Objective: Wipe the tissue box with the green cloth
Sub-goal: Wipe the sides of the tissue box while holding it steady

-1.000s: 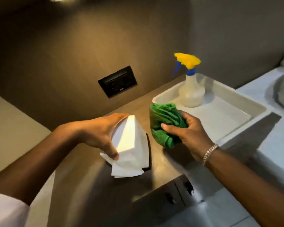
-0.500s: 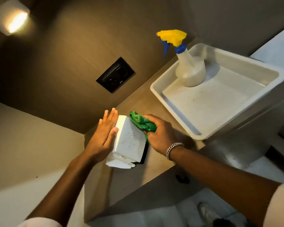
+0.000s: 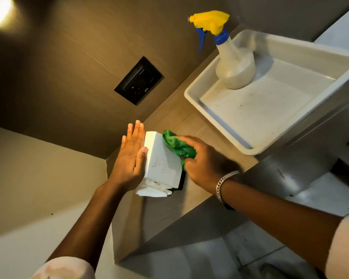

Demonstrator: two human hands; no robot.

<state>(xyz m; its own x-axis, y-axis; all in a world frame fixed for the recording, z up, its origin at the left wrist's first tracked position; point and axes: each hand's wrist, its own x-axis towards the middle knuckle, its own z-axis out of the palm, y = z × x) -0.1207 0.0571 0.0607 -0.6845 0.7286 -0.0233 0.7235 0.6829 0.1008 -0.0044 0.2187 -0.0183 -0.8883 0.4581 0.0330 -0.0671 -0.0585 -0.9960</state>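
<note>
Tissue box (image 3: 161, 162) stands on desk (image 3: 191, 121), at 7 o'clock from tray (image 3: 193, 101); tissue (image 3: 151, 191) hangs out at its near end. Step in hand, as I judge: wiping top face. Do it well: press cloth (image 3: 178, 146) flat, long strokes from far edge toward near edge, avoid loose tissue, then turn to side faces. Left hand (image 3: 130, 158) open, palm flat against left wall of box, fingers straight toward 12 o'clock, bracing it. Right hand (image 3: 205, 160) closed around bunched cloth, pressing on box's upper right edge, wrist bent down.
</note>
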